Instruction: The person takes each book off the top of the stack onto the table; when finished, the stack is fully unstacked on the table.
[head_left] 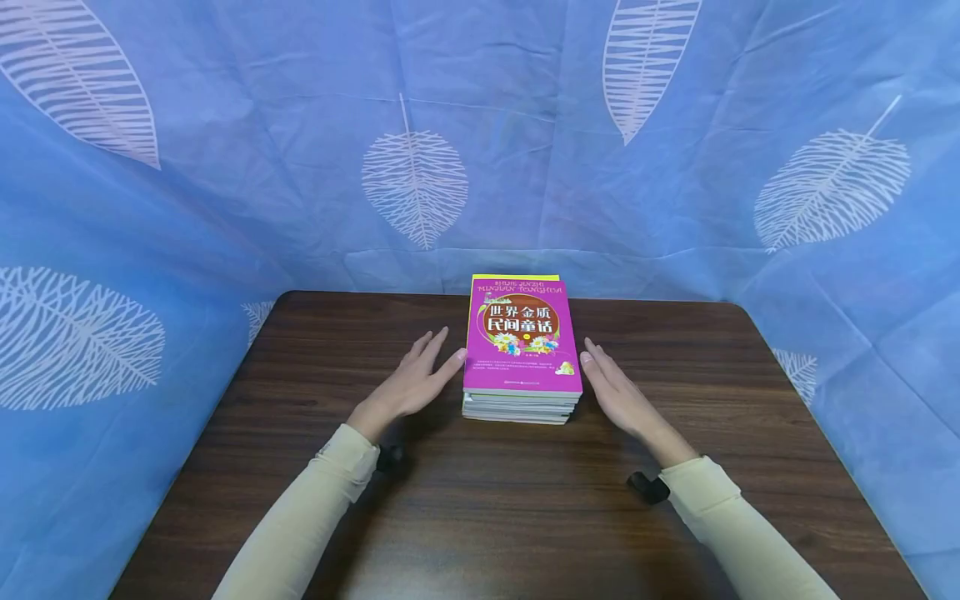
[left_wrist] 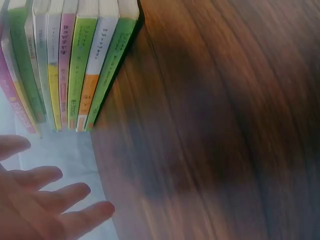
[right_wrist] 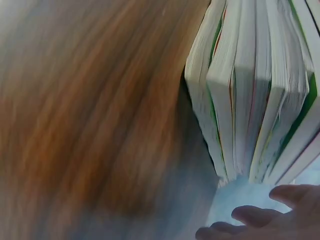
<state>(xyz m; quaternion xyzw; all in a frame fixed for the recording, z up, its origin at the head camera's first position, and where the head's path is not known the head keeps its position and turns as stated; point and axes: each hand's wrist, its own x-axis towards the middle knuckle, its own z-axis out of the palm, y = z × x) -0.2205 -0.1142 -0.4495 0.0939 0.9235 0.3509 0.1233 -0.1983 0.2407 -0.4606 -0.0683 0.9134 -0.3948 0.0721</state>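
While a stack of books [head_left: 521, 350] stands near the far edge of the tabletop [head_left: 487, 517], spines toward the left hand [head_left: 408, 379] and page edges toward the right hand [head_left: 622, 396], each hand is just beside it. Each grip is apart, fingers extended and uncurled; whether the left one touches the stack, I cannot tell. A magenta-covered book [head_left: 522, 333] lies on top.
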